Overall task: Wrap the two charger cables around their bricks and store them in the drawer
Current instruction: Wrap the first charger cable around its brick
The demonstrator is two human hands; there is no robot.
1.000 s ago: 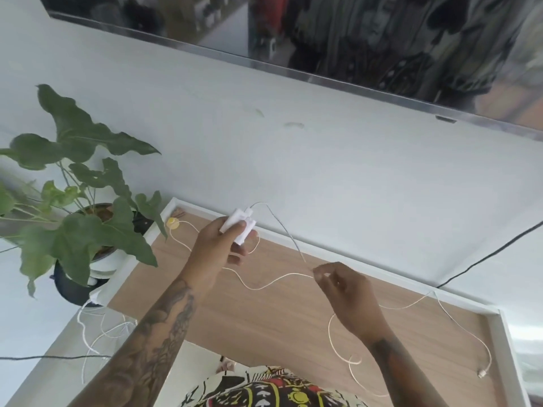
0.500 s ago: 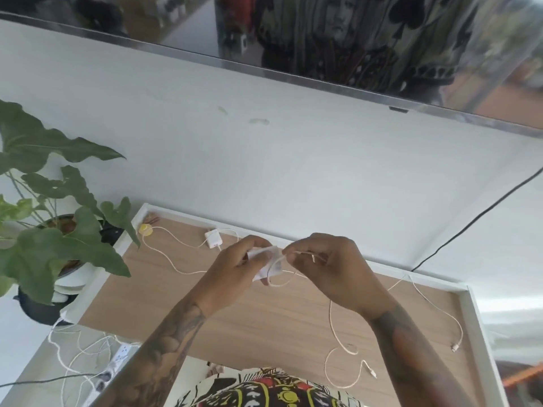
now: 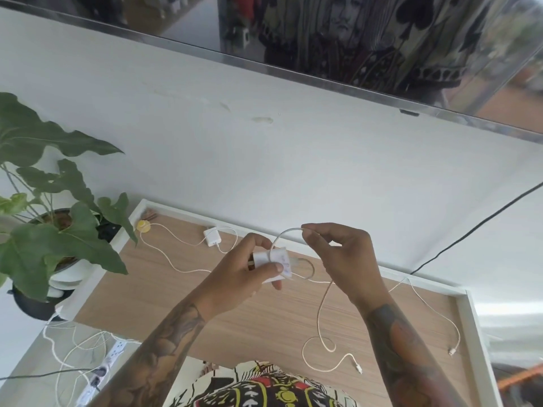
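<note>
My left hand [image 3: 239, 273] grips a white charger brick [image 3: 274, 264] above the wooden top. One turn of its white cable [image 3: 321, 306] lies over the brick. My right hand [image 3: 340, 254] pinches that cable just above and right of the brick, forming a loop; the rest hangs down to a coil and plug near the front edge. A second white brick [image 3: 212, 237] lies flat near the back edge, and its cable [image 3: 170, 257] trails across the wood toward the left. No drawer is in view.
The wooden top has a white raised rim [image 3: 482, 345]. A small yellow disc [image 3: 143, 225] sits at its back left corner. A potted plant [image 3: 50, 212] stands to the left. A power strip [image 3: 102, 368] with tangled cords lies on the floor. A black cord [image 3: 470, 230] runs down the wall.
My right hand lifted the cable up and over the brick, drawing a loop above it. Earlier my left hand brought the brick down from the back toward the middle.
</note>
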